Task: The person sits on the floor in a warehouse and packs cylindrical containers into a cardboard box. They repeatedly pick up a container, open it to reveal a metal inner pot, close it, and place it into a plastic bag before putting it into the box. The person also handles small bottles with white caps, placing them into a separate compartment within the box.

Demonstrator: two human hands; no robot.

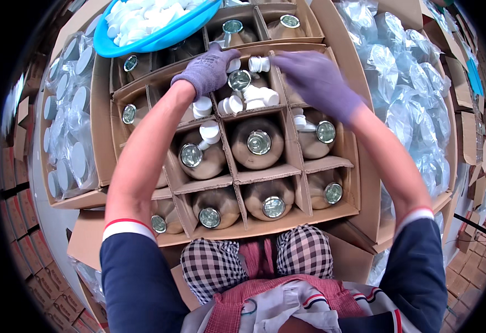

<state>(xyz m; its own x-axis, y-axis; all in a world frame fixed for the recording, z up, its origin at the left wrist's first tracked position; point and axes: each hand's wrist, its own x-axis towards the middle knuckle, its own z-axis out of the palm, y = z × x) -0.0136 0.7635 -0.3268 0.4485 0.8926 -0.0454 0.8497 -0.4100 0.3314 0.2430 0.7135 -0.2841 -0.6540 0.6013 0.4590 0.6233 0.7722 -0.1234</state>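
Observation:
My left hand (212, 69), in a purple glove, is over the far side of a divided cardboard box (268, 176). Its thumb and a finger stretch apart, beside a white stopper (233, 65); its palm is hidden. Motion blurs my right hand (318, 83), also gloved in purple, at the right of a white ribbed stopper (259, 64); whether its fingers grip anything cannot be made out. Round clear glass bottles (258, 143) stand neck up in the compartments. More white stoppers (261, 97) lie heaped around one bottle neck (239, 80), and others rest on nearby bottles.
A blue basin (201, 23) full of white stoppers (137, 21) sits on the far-left bottles. At left, a carton holds wrapped grey discs (78, 160). Another at right holds clear plastic-wrapped items (415, 108). Raised cardboard flaps (365, 183) flank the box, and stacked cartons (23, 211) stand beyond.

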